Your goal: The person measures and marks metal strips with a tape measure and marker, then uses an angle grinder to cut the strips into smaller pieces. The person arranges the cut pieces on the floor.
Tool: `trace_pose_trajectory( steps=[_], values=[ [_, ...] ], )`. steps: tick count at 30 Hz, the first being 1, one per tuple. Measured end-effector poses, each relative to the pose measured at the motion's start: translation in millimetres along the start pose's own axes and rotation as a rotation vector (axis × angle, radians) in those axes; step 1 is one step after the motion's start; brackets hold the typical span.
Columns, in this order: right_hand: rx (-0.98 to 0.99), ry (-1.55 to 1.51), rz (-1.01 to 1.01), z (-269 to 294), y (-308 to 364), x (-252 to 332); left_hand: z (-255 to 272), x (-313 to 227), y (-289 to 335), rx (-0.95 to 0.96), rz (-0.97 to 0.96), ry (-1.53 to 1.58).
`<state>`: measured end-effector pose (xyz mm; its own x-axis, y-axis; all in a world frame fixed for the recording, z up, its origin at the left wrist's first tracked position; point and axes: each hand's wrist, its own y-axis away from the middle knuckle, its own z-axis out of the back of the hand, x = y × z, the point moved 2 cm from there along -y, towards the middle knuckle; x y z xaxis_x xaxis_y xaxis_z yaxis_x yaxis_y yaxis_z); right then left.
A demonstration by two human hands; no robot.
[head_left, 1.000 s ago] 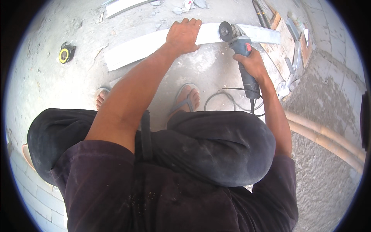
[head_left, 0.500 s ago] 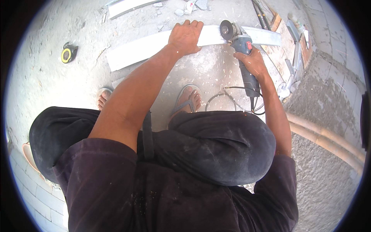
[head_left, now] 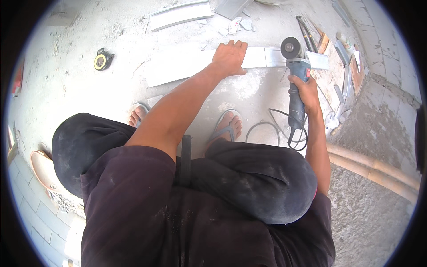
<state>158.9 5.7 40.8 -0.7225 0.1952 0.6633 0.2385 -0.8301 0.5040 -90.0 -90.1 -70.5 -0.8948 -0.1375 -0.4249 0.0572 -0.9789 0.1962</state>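
My left hand (head_left: 230, 58) presses down on a long, pale metal channel (head_left: 178, 66), its fingers bent over the far edge and its thumb at the near edge. In my right hand (head_left: 308, 91) is a blue and black angle grinder (head_left: 298, 71), gripped around its body. The grinder's dark disc (head_left: 290, 47) is tilted toward me at the right part of the channel; whether it touches the metal I cannot tell. A thin line crosses the channel between my left hand and the disc. No sparks show. The grinder's black cord (head_left: 278, 129) loops near my right foot.
A yellow and black tape measure (head_left: 102, 59) lies at the left. Another metal piece (head_left: 180, 15) and broken rubble (head_left: 240, 25) are at the far side. Long-handled cutters (head_left: 307, 33) and metal scraps (head_left: 342, 53) lie at the right, above two pipes (head_left: 373, 169).
The sparks have stopped. The grinder has shifted right and its disc has turned more toward me. The whole view has shifted, with the floor things appearing lower and further right.
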Motion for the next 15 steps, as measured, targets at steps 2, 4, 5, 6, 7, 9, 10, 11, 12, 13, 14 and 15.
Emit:
trace_pose_trajectory(
  steps=[2,4,5,6,7,9,10,11,12,13,14,15],
  values=[
    [-0.051,-0.009,-0.010,16.9,16.9,4.7,8.7,-4.4,-2.1,0.007,0.014,0.008],
    [-0.117,-0.021,0.034,32.3,32.7,-1.2,15.5,-15.4,-2.0,-0.078,-0.023,-0.054],
    [-0.151,-0.025,0.053,40.0,39.1,-3.5,20.5,-19.5,-1.7,-0.138,-0.058,-0.085],
    [-0.166,-0.037,0.047,45.8,48.4,-5.1,26.2,-24.2,1.7,-0.192,-0.098,-0.110],
    [-0.173,-0.049,0.043,46.3,57.1,-4.1,29.7,-25.8,4.1,-0.243,-0.131,-0.136],
    [-0.160,-0.056,0.054,45.3,68.0,-6.0,29.2,-23.5,2.0,-0.141,-0.104,-0.153],
    [-0.129,-0.063,0.013,44.7,71.6,-8.9,29.1,-23.6,0.8,-0.091,-0.085,-0.165],
    [-0.119,-0.045,0.017,44.2,72.2,-14.9,25.9,-26.5,0.8,-0.074,-0.049,-0.116],
    [-0.101,-0.031,0.019,39.4,72.1,-20.6,24.8,-28.7,-2.2,-0.002,-0.016,-0.056],
    [-0.087,-0.043,-0.003,33.9,73.2,-22.6,24.4,-30.7,-7.0,0.069,0.018,0.003],
    [-0.067,-0.031,0.004,29.1,73.1,-27.1,23.6,-32.2,-9.8,0.140,0.055,0.062],
    [-0.049,-0.022,0.013,22.4,71.3,-32.1,22.6,-32.7,-11.9,0.116,0.037,0.030]
  ],
)
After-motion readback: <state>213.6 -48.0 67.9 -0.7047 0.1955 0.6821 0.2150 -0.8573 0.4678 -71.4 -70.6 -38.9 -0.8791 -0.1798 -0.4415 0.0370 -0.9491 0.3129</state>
